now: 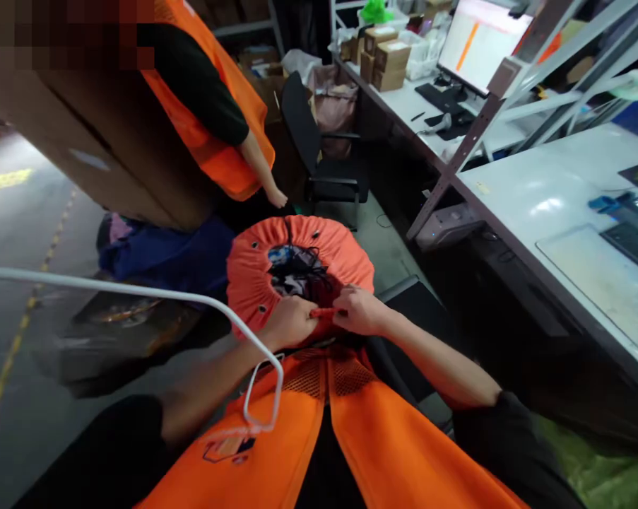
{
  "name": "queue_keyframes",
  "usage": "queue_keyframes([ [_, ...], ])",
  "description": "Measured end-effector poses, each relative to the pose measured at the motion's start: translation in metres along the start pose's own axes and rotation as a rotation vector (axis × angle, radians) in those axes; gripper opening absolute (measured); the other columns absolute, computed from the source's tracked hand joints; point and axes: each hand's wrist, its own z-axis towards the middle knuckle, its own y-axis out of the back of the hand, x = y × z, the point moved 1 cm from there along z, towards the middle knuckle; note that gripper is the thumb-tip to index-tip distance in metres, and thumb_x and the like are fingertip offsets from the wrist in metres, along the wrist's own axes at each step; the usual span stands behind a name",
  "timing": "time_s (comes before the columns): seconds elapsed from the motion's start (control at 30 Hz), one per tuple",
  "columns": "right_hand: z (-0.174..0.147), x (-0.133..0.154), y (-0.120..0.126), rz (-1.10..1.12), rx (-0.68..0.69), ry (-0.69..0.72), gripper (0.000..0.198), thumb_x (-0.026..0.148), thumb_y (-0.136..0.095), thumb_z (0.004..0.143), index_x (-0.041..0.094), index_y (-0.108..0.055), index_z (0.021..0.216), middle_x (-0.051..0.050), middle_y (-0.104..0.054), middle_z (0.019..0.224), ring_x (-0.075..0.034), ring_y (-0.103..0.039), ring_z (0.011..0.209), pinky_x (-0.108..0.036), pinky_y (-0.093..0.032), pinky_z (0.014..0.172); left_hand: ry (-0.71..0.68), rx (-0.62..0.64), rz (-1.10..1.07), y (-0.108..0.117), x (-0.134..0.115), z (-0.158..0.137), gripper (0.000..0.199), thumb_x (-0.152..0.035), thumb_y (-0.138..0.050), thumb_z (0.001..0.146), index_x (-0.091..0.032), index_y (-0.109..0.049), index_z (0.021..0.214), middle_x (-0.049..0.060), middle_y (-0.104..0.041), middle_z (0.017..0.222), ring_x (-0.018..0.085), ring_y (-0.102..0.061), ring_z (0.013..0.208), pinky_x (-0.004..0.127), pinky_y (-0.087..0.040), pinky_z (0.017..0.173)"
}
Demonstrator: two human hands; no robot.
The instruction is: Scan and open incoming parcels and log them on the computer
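A round orange drawstring bag [345, 244] stands in front of my body, its gathered mouth partly open. Through the opening I see dark cords and mixed dark, white and blue contents [294, 272]. My left hand [292, 322] is closed on the near rim of the bag. On the same rim, just to the right, my right hand [361, 309] pinches the cloth. A short stretch of orange fabric [325, 312] is taut between the two hands. Dark eyelets [262, 309] dot the gathered cloth.
A co-worker in an orange vest [234, 134] stands ahead. A black chair [319, 148] is beyond the bag. White desks [557, 177] with a monitor [482, 42] and boxes [391, 63] line the right. Blue bundles [175, 247] and a large carton [111, 148] are left. A white cable [138, 288] crosses in front.
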Motion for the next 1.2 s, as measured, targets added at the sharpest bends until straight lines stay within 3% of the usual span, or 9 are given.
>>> queue_keyframes([
  [0.17, 0.0, -0.031, -0.004, 0.016, -0.211, -0.281, 0.029, 0.014, -0.066, 0.086, 0.022, -0.054, 0.062, 0.001, -0.055, 0.058, -0.015, -0.051, 0.062, -0.031, -0.04, 0.077, -0.469, 0.028, 0.247, 0.032, 0.028, 0.107, 0.018, -0.022, -0.067, 0.084, -0.02, -0.076, 0.069, 0.008, -0.078, 0.074, 0.024, -0.071, 0.074, 0.032, -0.039, 0.065],
  [0.33, 0.049, -0.061, -0.007, 0.05, -0.416, -0.619, 0.034, 0.02, -0.062, 0.093, 0.023, -0.046, 0.063, 0.003, -0.051, 0.058, -0.014, -0.048, 0.06, -0.03, -0.037, 0.077, -0.879, -0.011, 0.169, 0.059, 0.07, 0.225, 0.02, -0.019, -0.066, 0.085, -0.021, -0.069, 0.066, 0.007, -0.073, 0.069, 0.023, -0.068, 0.072, 0.034, -0.045, 0.073],
  [0.47, 0.124, -0.102, 0.007, 0.005, -0.442, -0.891, 0.03, 0.023, -0.062, 0.096, 0.023, -0.052, 0.068, 0.001, -0.057, 0.064, -0.015, -0.051, 0.065, -0.03, -0.034, 0.073, -0.882, 0.0, 0.094, 0.08, 0.106, 0.322, 0.014, -0.015, -0.067, 0.081, -0.02, -0.066, 0.068, 0.007, -0.071, 0.074, 0.024, -0.067, 0.08, 0.035, -0.045, 0.079],
  [0.57, 0.179, -0.151, 0.024, -0.033, -0.444, -0.993, 0.024, 0.025, -0.065, 0.098, 0.021, -0.06, 0.075, 0.0, -0.063, 0.072, -0.016, -0.055, 0.071, -0.029, -0.036, 0.076, -0.792, 0.007, 0.054, 0.094, 0.13, 0.388, 0.014, -0.013, -0.068, 0.078, -0.02, -0.062, 0.066, 0.006, -0.068, 0.073, 0.023, -0.063, 0.079, 0.034, -0.044, 0.078],
  [0.67, 0.213, -0.198, 0.039, -0.059, -0.444, -1.041, 0.016, 0.026, -0.076, 0.093, 0.02, -0.066, 0.082, -0.002, -0.069, 0.081, -0.018, -0.06, 0.082, -0.029, -0.04, 0.087, -0.753, -0.03, 0.015, 0.103, 0.145, 0.438, 0.016, -0.011, -0.065, 0.078, -0.019, -0.059, 0.065, 0.006, -0.065, 0.07, 0.022, -0.059, 0.077, 0.033, -0.041, 0.077],
  [0.8, 0.216, -0.236, 0.047, -0.061, -0.485, -1.121, 0.021, 0.031, -0.078, 0.095, 0.019, -0.068, 0.081, -0.003, -0.069, 0.079, -0.018, -0.059, 0.083, -0.03, -0.04, 0.09, -0.697, -0.037, -0.063, 0.095, 0.14, 0.472, 0.023, -0.018, -0.061, 0.083, -0.02, -0.053, 0.062, 0.005, -0.063, 0.069, 0.018, -0.055, 0.071, 0.032, -0.035, 0.07],
  [0.9, 0.2, -0.25, 0.048, -0.019, -0.535, -1.176, 0.031, 0.031, -0.071, 0.1, 0.018, -0.066, 0.072, 0.0, -0.062, 0.067, -0.014, -0.054, 0.068, -0.027, -0.038, 0.076, -0.641, -0.031, -0.107, 0.081, 0.123, 0.482, 0.03, -0.023, -0.061, 0.082, -0.022, -0.045, 0.057, 0.003, -0.059, 0.062, 0.018, -0.051, 0.064, 0.032, -0.029, 0.064],
  [1.0, 0.192, -0.261, 0.057, 0.05, -0.588, -1.169, 0.032, 0.027, -0.073, 0.096, 0.018, -0.065, 0.066, 0.003, -0.056, 0.06, -0.011, -0.048, 0.058, -0.025, -0.032, 0.063, -0.601, -0.037, -0.125, 0.079, 0.107, 0.49, 0.033, -0.024, -0.061, 0.078, -0.022, -0.039, 0.053, 0.001, -0.051, 0.054, 0.017, -0.046, 0.058, 0.031, -0.026, 0.061],
  [1.2, 0.194, -0.267, 0.115, 0.123, -0.704, -1.048, 0.031, 0.028, -0.072, 0.09, 0.018, -0.066, 0.062, 0.004, -0.053, 0.058, -0.011, -0.045, 0.059, -0.026, -0.028, 0.059, -0.607, -0.111, -0.209, 0.129, 0.075, 0.501, 0.037, -0.027, -0.055, 0.078, -0.023, -0.03, 0.051, -0.001, -0.038, 0.047, 0.013, -0.036, 0.051, 0.03, -0.022, 0.054],
])
